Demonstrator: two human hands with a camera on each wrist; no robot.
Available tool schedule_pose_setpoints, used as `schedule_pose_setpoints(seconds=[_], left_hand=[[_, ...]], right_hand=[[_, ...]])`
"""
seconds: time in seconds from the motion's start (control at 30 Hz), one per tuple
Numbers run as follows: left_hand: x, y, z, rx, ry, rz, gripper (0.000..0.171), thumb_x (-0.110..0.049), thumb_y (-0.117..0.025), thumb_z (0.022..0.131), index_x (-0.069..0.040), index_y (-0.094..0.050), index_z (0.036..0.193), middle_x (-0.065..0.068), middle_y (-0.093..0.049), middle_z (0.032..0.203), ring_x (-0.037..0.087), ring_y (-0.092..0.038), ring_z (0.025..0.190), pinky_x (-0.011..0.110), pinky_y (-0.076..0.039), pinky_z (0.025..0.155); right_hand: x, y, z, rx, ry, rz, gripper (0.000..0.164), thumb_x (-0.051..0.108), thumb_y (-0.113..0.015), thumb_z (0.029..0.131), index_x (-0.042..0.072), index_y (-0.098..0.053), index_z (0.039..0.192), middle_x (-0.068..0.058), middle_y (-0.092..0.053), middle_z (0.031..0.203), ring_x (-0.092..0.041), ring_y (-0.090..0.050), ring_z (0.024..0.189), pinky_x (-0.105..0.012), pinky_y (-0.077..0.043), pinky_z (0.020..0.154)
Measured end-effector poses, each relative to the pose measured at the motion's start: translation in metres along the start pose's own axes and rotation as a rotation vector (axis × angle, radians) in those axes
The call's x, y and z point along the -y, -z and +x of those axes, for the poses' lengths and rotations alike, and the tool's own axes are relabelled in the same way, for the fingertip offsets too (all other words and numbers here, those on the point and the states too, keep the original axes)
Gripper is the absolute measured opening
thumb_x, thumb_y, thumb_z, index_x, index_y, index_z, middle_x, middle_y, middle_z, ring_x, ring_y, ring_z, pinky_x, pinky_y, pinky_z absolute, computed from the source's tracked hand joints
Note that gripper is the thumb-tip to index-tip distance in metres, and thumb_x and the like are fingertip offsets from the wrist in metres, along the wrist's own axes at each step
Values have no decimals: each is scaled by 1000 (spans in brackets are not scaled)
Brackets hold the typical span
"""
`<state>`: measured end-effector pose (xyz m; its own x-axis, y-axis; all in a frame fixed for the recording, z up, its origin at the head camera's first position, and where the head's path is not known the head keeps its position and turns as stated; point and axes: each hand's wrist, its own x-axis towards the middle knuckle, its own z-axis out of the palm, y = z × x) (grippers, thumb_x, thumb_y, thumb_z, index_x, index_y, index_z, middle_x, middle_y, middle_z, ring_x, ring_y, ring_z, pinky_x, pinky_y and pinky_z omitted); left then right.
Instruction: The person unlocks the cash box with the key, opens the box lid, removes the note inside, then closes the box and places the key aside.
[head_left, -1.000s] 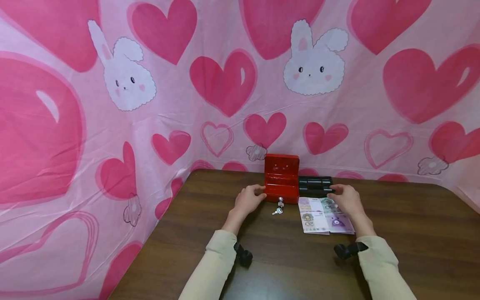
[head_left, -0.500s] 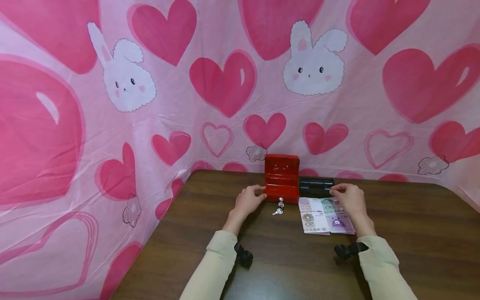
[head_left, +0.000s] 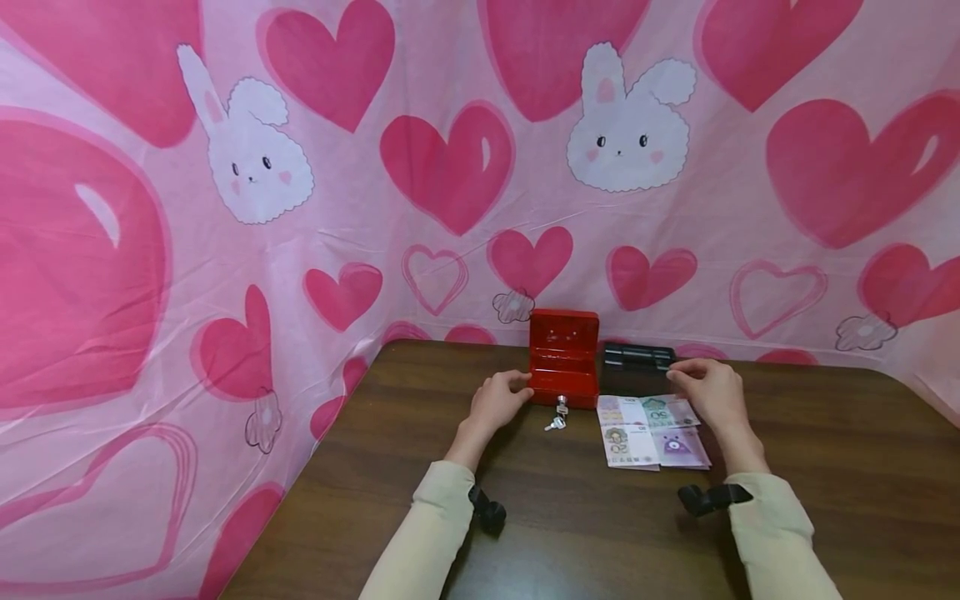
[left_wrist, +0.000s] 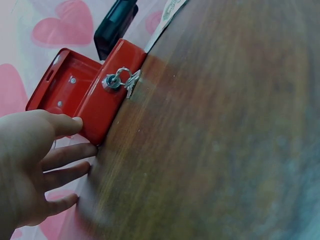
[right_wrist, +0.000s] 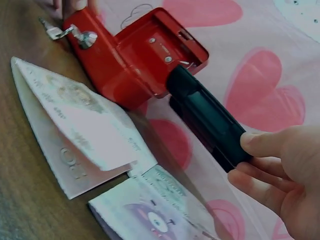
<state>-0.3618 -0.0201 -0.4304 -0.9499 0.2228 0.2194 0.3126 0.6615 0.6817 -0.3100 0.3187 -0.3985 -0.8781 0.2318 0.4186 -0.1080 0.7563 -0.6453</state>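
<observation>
A red cash box (head_left: 564,382) stands at the back of the table with its lid (head_left: 564,329) raised and keys (head_left: 557,422) hanging from its front lock. My left hand (head_left: 501,402) holds the box's left front corner, thumb at the rim and index finger lower on the side. Right of the box, my right hand (head_left: 711,396) pinches the end of a black plastic tray (head_left: 637,357) between thumb and fingers. In the right wrist view the tray (right_wrist: 207,112) is tilted, with its far end close to the open lid. Its compartments are mostly turned from the head view.
Several folded banknotes (head_left: 633,442) lie in front and to the right of the box, partly standing open along their folds. A pink heart-print cloth (head_left: 450,275) hangs behind the table (head_left: 585,517) and down its left side.
My right hand has moved right with the black tray, which has shifted away from the box and tipped, so its compartments show less. My left hand has stayed at the box.
</observation>
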Motion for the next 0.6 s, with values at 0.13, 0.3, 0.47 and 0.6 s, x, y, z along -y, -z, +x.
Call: schedule_pose_setpoints(seconds=[0.13,0.3,0.47,0.6], left_hand=[[0,0,0,-3,2,4,33,-30,-66,96,-22,-69,128,2,-70,125,23,-67,109,46,-50,95],[0,-1,-1,-2,9,-1,33,-29,-66,96,-23,-68,128,2,-70,126,24,-66,110,47,-49,97],[0,0,-2,-3,2,5,33,-29,-65,96,-22,-68,128,2,-70,126,23,-67,111,46,-49,97],[-1,0,-2,-4,-3,-2,33,-29,-66,96,-21,-69,127,2,-70,125,23,-67,109,46,-50,95]], right_hand=[[5,5,-1,52,-13,24,30,27,-67,95,0,-73,107,-27,-71,107,-22,-71,68,-21,-50,58],[10,12,-2,101,-23,17,35,31,-65,96,0,-72,110,-28,-69,112,-26,-72,75,-24,-52,63],[15,17,-1,128,0,22,37,32,-66,95,-1,-72,110,-28,-69,111,-31,-72,79,-25,-55,64],[18,20,-2,154,5,25,36,32,-66,96,-1,-72,110,-28,-69,111,-33,-73,81,-30,-57,67]])
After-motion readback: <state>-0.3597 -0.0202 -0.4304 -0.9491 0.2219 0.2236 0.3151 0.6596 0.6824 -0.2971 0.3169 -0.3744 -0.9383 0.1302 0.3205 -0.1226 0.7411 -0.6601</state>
